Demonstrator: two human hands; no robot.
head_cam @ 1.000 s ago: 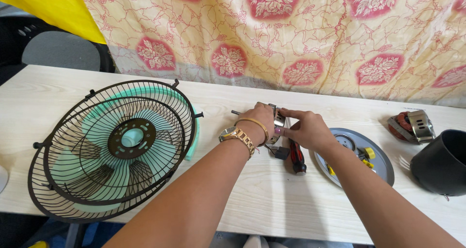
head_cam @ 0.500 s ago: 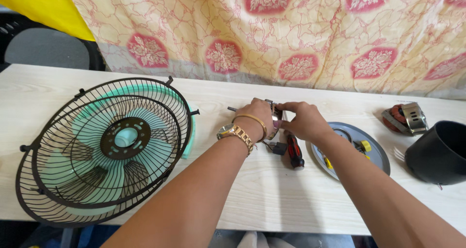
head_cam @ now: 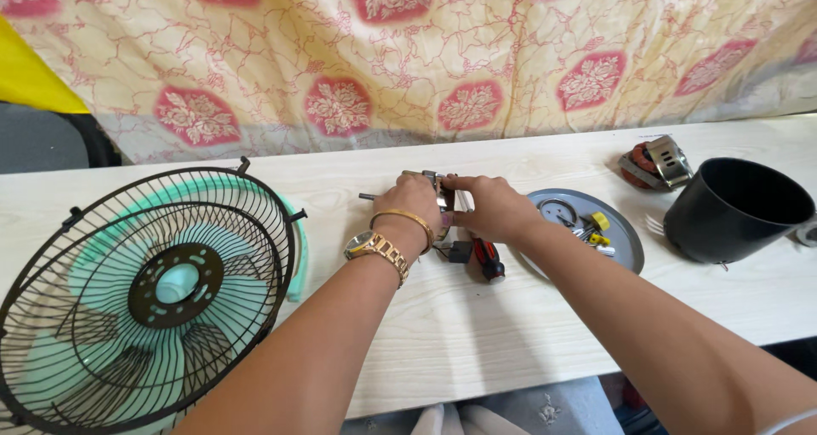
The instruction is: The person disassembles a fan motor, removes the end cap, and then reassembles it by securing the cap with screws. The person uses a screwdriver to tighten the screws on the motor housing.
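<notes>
Both my hands meet at the middle of a pale wooden table point(head_cam: 477, 341). My left hand point(head_cam: 415, 201), with a gold watch and bangle on the wrist, grips a small metal fan motor point(head_cam: 440, 190) whose thin shaft sticks out to the left. From the other side, my right hand point(head_cam: 492, 208) holds the same motor. Just below the hands lies a red and black screwdriver point(head_cam: 488, 260) beside a small black part. Most of the motor is hidden by my fingers.
A black wire fan guard point(head_cam: 145, 299) with mint-green blades lies flat at the left. A round grey plate point(head_cam: 619, 235) with small yellow and metal parts sits right of my hands. Further right are a black pot-shaped housing point(head_cam: 732, 209) and another motor part point(head_cam: 654, 163). A patterned cloth hangs behind.
The view has shifted, so the fan guard sits lower and further left in frame. Both hands stay closed on the motor at the same spot on the table.
</notes>
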